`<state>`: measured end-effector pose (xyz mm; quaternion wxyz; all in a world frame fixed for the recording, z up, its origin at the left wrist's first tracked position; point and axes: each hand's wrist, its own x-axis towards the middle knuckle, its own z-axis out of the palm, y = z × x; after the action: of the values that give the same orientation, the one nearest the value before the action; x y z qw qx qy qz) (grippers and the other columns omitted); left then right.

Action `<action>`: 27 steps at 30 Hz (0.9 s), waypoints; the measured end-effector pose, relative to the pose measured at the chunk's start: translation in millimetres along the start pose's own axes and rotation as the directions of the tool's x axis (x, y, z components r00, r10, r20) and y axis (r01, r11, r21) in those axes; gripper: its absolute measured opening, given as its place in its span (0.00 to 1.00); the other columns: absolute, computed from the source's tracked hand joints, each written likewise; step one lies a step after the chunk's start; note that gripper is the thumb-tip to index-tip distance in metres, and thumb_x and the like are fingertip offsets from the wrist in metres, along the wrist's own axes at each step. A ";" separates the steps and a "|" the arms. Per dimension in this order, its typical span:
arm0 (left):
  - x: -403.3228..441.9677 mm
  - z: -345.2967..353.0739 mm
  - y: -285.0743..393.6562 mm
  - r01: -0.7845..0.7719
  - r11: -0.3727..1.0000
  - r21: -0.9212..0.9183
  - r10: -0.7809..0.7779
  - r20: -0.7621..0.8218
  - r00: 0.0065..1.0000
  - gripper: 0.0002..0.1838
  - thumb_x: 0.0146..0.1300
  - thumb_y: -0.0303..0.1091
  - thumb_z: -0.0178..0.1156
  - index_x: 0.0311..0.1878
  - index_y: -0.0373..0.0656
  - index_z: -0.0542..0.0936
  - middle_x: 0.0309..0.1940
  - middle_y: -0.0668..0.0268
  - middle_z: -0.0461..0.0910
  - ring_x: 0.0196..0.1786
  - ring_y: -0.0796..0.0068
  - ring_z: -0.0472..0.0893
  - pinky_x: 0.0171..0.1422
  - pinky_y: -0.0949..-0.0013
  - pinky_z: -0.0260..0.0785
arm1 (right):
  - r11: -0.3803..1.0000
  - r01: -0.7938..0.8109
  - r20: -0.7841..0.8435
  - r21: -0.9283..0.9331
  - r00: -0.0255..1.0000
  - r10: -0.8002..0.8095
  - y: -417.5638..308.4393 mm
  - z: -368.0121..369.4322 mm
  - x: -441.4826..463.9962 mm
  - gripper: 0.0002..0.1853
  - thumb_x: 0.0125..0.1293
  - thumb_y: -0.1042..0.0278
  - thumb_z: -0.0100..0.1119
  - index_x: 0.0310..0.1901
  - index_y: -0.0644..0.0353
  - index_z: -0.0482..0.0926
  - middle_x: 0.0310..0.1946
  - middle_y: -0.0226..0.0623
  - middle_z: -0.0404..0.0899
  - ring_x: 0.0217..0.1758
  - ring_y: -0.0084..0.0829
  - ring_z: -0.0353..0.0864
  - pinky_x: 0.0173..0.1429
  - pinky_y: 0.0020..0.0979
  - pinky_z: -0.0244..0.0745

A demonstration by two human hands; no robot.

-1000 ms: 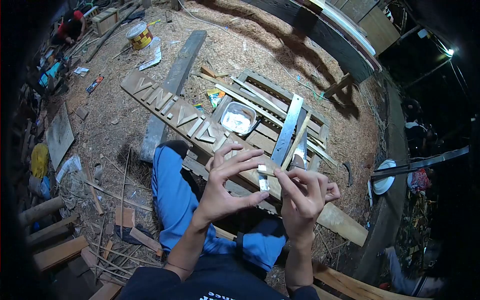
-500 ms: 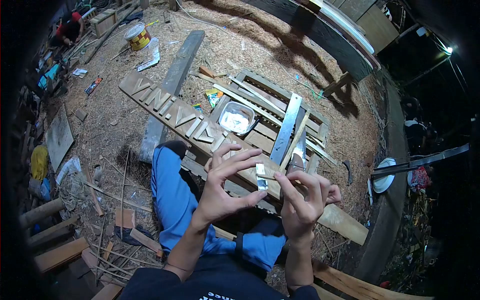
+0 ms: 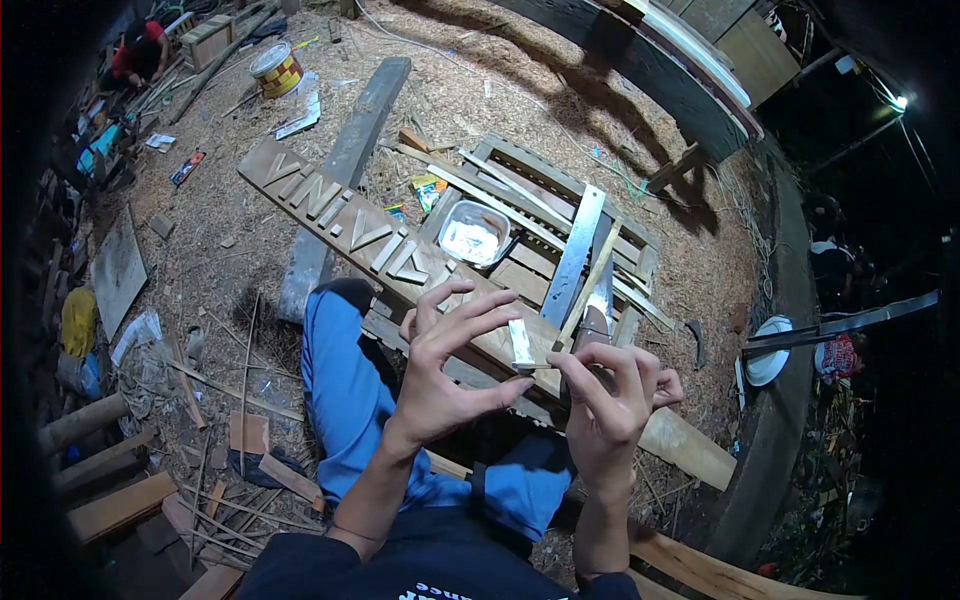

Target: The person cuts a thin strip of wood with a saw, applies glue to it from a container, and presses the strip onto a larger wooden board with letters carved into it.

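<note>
My left hand (image 3: 445,350) pinches a small flat strip (image 3: 520,342) between thumb and fingertips, its upper face covered in something white. From the right, my right hand (image 3: 610,395) holds a thin stick (image 3: 540,366) whose tip touches the lower end of that strip. Below both hands lies a long wooden board (image 3: 400,283) with raised wooden letter pieces (image 3: 318,196) along it. Beyond the board sits a clear plastic tub (image 3: 472,236) with white paste inside.
A handsaw (image 3: 575,255) and several wood strips (image 3: 505,203) lie on a slatted wooden pallet (image 3: 640,262). A grey plank (image 3: 365,125) and a patterned bucket (image 3: 275,72) are farther off on the shavings. Another person (image 3: 143,55) crouches at the far left.
The stick's tip has moved down from the middle of the strip to its lower end. More of the strip's face looks white now. Both hands have barely shifted.
</note>
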<state>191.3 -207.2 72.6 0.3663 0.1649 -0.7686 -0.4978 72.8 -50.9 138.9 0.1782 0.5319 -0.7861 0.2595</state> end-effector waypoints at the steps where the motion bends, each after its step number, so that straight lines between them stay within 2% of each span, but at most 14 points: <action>1: 0.1 -0.6 1.3 -0.014 1.000 0.023 0.014 0.004 1.000 0.35 0.43 0.44 0.81 0.60 0.53 0.88 0.67 0.72 0.84 0.76 0.60 0.68 0.81 0.49 0.48 | 1.000 -0.004 -0.007 0.007 1.000 0.004 1.1 2.7 0.1 0.11 0.60 0.73 0.71 0.45 0.50 0.92 0.39 0.29 0.82 0.49 0.37 0.75 0.56 0.40 0.66; 6: 1.0 -1.5 2.4 -0.046 0.998 0.036 0.045 0.032 0.998 0.35 0.43 0.42 0.82 0.60 0.52 0.88 0.67 0.70 0.84 0.76 0.58 0.67 0.81 0.49 0.50 | 0.997 -0.047 -0.044 0.054 0.998 0.050 1.8 9.2 6.4 0.11 0.62 0.73 0.71 0.45 0.49 0.92 0.39 0.28 0.82 0.49 0.36 0.76 0.57 0.40 0.63; 8: 1.8 -1.7 1.6 -0.069 0.997 -0.026 0.070 0.031 0.997 0.35 0.43 0.41 0.82 0.60 0.50 0.88 0.67 0.68 0.83 0.76 0.56 0.67 0.82 0.50 0.53 | 1.000 -0.020 -0.085 0.013 0.996 0.021 -0.1 8.3 9.3 0.20 0.52 0.81 0.69 0.46 0.48 0.92 0.39 0.28 0.82 0.48 0.36 0.77 0.52 0.38 0.70; 11: 2.2 -3.9 2.2 -0.057 0.998 -0.025 0.058 0.038 0.998 0.34 0.44 0.40 0.82 0.60 0.49 0.87 0.67 0.67 0.83 0.77 0.55 0.66 0.82 0.50 0.56 | 0.999 0.009 -0.064 -0.048 0.998 -0.012 -2.7 0.7 8.3 0.20 0.51 0.81 0.69 0.46 0.48 0.92 0.39 0.27 0.82 0.49 0.35 0.77 0.52 0.38 0.68; 17: 2.2 -4.9 -0.7 -0.059 0.998 -0.029 0.060 0.036 0.998 0.34 0.44 0.40 0.82 0.59 0.50 0.87 0.67 0.68 0.83 0.77 0.55 0.66 0.82 0.50 0.55 | 1.000 0.015 -0.039 -0.025 0.999 -0.016 -2.1 0.8 0.1 0.20 0.51 0.78 0.70 0.46 0.45 0.92 0.39 0.24 0.82 0.48 0.34 0.77 0.53 0.39 0.63; 24: 2.5 -6.1 2.8 -0.082 0.997 -0.015 0.082 0.050 0.995 0.34 0.44 0.40 0.82 0.60 0.52 0.88 0.68 0.69 0.83 0.77 0.54 0.66 0.82 0.50 0.54 | 0.999 0.008 -0.072 -0.051 0.997 -0.012 -0.3 8.3 10.3 0.20 0.52 0.80 0.70 0.47 0.46 0.92 0.39 0.26 0.81 0.47 0.34 0.77 0.52 0.37 0.66; 27: 2.1 -5.6 1.4 -0.091 0.996 -0.013 0.091 0.058 0.994 0.34 0.43 0.41 0.82 0.59 0.53 0.88 0.68 0.70 0.83 0.77 0.54 0.66 0.81 0.50 0.53 | 1.000 0.006 -0.106 -0.002 0.994 -0.006 2.3 11.5 11.6 0.21 0.53 0.81 0.69 0.47 0.47 0.92 0.39 0.27 0.81 0.46 0.34 0.77 0.49 0.36 0.68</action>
<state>194.1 -211.5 75.9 0.3667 0.1131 -0.7831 -0.4893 66.3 -65.6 135.6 0.2210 0.5197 -0.7740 0.2863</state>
